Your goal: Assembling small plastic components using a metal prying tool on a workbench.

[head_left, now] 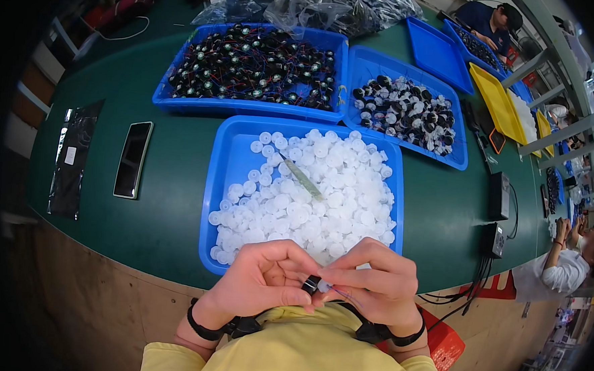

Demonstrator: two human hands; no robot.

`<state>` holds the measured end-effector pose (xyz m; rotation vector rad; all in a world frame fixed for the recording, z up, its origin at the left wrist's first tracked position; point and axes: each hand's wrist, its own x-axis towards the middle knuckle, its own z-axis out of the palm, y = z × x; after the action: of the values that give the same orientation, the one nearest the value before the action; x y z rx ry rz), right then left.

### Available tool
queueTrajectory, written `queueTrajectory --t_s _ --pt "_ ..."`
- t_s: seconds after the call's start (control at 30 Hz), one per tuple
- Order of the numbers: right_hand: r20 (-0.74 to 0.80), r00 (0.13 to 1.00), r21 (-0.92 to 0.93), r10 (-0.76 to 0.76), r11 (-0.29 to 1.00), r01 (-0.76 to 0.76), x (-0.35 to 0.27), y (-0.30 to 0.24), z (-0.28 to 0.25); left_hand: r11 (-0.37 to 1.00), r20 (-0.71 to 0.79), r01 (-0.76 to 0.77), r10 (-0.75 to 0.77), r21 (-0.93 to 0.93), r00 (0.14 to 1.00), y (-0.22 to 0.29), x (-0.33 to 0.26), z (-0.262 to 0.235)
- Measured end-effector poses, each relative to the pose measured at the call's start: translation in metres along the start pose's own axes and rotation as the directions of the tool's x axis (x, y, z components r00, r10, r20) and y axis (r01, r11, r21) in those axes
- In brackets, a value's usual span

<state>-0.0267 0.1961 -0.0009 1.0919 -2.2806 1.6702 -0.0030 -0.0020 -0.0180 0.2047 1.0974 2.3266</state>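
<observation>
In front of my body, at the near edge of a blue tray, my two hands meet. My left hand (pixel 270 278) pinches a small black cylindrical part (pixel 311 284) between thumb and fingers. Against its right end, my right hand (pixel 372 280) grips a small white translucent plastic piece (pixel 324 287), with thin blue and red wires trailing off to the right. Just beyond my hands, the blue tray (pixel 210 181) holds a heap of white translucent plastic caps (pixel 337 181). Lying on the caps is a pointed greenish strip, perhaps tweezers (pixel 301 177).
A blue bin (pixel 160 96) of black wired parts stands at the back; right of it, another blue bin (pixel 461 150) holds black-and-white pieces. A phone (pixel 133 160) and black bag (pixel 75 160) lie left. Black boxes (pixel 499 196) with cables sit right. Other people (pixel 568 267) work at right.
</observation>
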Motion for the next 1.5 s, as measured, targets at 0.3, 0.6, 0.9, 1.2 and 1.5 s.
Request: queueTrajectory --t_s 0.3,0.6,0.9,1.2,1.5 --pt "-0.086 0.979 -0.405 -0.184 0.904 0.135 -0.002 -0.002 -0.002 0.993 -0.052 -0.023 0.029 0.116 0.998 -0.001 0.004 0.003" --pt "-0.325 0.944 -0.122 -0.062 0.992 0.023 -0.005 -0.002 0.014 0.905 -0.062 -0.374 0.393 0.202 0.917 -0.014 0.012 0.012" --pt "-0.211 0.977 0.076 0.041 0.997 -0.025 -0.001 0.003 0.013 0.940 -0.062 -0.326 0.333 0.105 0.941 -0.012 0.004 0.001" --pt "-0.208 0.976 -0.208 -0.060 0.978 0.015 -0.001 0.000 0.005 0.899 -0.106 -0.324 0.367 0.295 0.924 -0.015 0.006 0.005" --pt "-0.232 0.965 0.153 0.125 0.984 -0.090 -0.001 0.008 0.010 0.909 -0.050 -0.322 0.346 0.263 0.937 -0.011 0.007 0.002"
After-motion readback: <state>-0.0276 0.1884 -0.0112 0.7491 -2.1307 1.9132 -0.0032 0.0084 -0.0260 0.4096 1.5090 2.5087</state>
